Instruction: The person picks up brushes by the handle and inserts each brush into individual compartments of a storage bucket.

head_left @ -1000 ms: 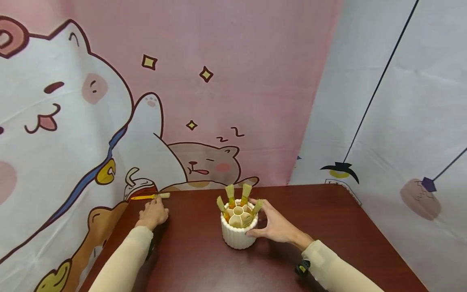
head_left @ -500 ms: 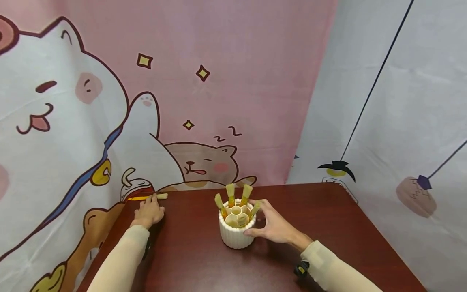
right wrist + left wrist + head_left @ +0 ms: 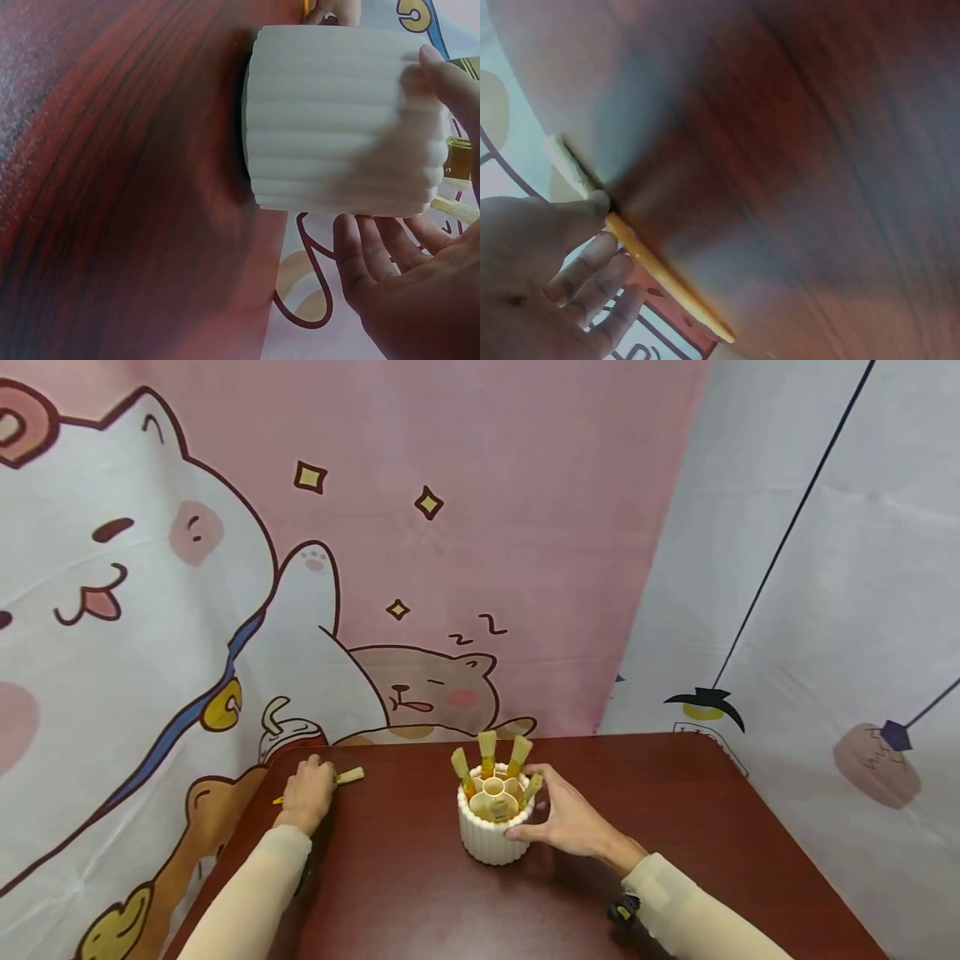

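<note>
At the table's far left, my left hand [image 3: 306, 793] pinches a paintbrush [image 3: 350, 776] with pale bristles. In the left wrist view, its yellow handle [image 3: 671, 281] slants from the thumb and fingertips, close over the tabletop. My right hand [image 3: 570, 822] grips the side of a round white ribbed brush holder [image 3: 491, 842], thumb on the near side and fingers around the far side. Several brushes [image 3: 487, 752] stand bristles up in its petal-shaped compartments. The right wrist view shows the holder's ribbed wall [image 3: 337, 120] between thumb and fingers.
The dark red-brown wooden table [image 3: 405, 893] reaches back to a pink and white cloth backdrop [image 3: 525, 527] printed with cartoon animals. Its far edge meets the backdrop.
My left hand has closed on the paintbrush, which has turned and shifted slightly nearer from the table's back edge. My right hand stays on the brush holder.
</note>
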{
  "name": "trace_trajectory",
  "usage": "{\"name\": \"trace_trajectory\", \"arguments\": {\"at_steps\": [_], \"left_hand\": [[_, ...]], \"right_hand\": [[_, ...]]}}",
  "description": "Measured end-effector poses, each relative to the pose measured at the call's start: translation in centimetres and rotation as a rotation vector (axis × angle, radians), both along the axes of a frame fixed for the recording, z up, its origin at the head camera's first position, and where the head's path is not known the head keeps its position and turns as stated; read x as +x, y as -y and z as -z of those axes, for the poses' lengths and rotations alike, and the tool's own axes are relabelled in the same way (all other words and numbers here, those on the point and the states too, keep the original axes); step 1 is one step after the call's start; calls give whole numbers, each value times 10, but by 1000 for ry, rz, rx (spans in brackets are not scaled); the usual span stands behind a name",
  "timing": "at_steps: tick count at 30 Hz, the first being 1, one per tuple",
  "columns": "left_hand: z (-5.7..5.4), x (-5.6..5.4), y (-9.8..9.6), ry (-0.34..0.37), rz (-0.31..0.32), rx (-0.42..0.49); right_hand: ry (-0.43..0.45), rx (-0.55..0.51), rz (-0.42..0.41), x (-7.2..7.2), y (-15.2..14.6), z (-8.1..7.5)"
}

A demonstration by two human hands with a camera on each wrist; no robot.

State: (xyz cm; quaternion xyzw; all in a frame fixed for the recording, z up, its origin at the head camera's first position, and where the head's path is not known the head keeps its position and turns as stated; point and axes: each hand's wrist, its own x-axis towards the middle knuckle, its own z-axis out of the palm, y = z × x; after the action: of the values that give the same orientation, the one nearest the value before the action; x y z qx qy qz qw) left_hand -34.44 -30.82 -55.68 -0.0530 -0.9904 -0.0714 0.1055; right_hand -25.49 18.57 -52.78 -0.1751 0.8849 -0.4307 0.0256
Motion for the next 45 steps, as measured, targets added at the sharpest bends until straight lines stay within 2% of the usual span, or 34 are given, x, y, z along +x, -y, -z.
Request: {"name": "trace_trajectory", "arguments": {"at_steps": [4, 9, 15, 21, 25, 29, 35, 39, 45], "left_hand": [[-3, 5, -6, 6, 14, 23], [-9, 10, -20, 1, -5, 86], [-25, 19, -41, -56, 3, 243], [-43, 30, -65, -122, 11, 411], [-58, 38, -82, -174, 46, 515], [-76, 47, -103, -213, 119, 602], [-98, 61, -133, -258, 202, 689], [-109, 70, -147, -268, 215, 736], [-117, 79, -163, -244, 233, 830]], "right_hand": [[-37, 23, 0, -1, 1, -2], [-84, 76, 17, -2, 3, -1], [-101, 109, 58, -3, 5, 0], [-90, 96, 62, -6, 6, 0], [-86, 87, 55, -8, 7, 0], [-81, 82, 55, -9, 6, -1], [-82, 71, 61, -10, 6, 0], [-80, 68, 60, -11, 7, 1], [-78, 58, 59, -12, 8, 3]]}}
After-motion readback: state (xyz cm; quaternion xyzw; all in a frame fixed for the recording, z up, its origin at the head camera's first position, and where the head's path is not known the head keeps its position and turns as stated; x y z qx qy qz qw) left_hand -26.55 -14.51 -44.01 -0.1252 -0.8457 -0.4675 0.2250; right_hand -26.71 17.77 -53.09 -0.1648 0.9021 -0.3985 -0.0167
